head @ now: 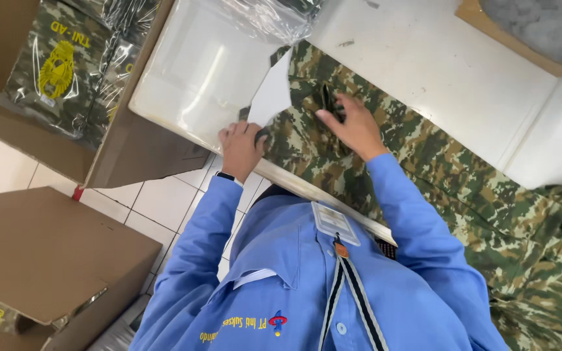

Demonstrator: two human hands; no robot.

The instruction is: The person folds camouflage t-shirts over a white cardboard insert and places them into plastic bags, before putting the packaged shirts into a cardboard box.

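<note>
Looking down from the head camera, I am leaning over a white table [437, 71] with a camouflage garment [385, 130] spread across it and hanging off the near edge. The picture appears upside down, so which hand is which I am judging by the sleeves alone.

One hand [240, 144], which I am taking as my left hand, is sitting at the table's near edge with its fingers curled together, clamping a fold of the camouflage garment beside a white card sheet [273, 94]. The sheet is standing tilted, its lower corner tucked against the cloth just by that hand.

My other hand [352, 127], taken as the right hand, is pressing flat on the garment with fingers spread apart, gripping nothing, near a dark opening in the cloth.

A clear plastic bag [261, 19] is lying crumpled at the table's far side. An open cardboard box [131, 143] holding bagged camouflage packs [66, 71] is standing on the tiled floor [157, 208] beside the table, and a second cardboard box [47, 253] is sitting nearer to me. I am wearing a blue shirt [281, 279] with a badge lanyard [352, 286].
</note>
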